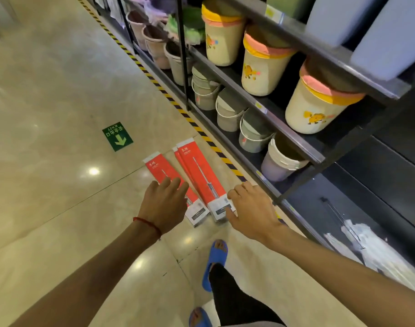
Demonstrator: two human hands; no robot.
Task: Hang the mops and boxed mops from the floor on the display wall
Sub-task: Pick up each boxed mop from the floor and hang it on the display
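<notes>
Here, left hand [164, 205] and right hand [251, 208] hover over closed mop boxes [201, 179].

Floor [48, 90] laid in large glossy beige tiles, thin dark seams between them; round ceiling-light reflections [93, 171] noted on the polish. Green exit sticker [117, 136] with a white arrow stuck to the floor. Yellow-and-black hazard tape [154, 81] run along the foot of a dark metal shelving unit [284, 127] at right. Lower shelf stocked with stacked grey pails [227, 114]; middle shelf with cream bins [315, 114] rimmed yellow and pink; pale blue tubs [388, 43] seen on the top shelf
</notes>
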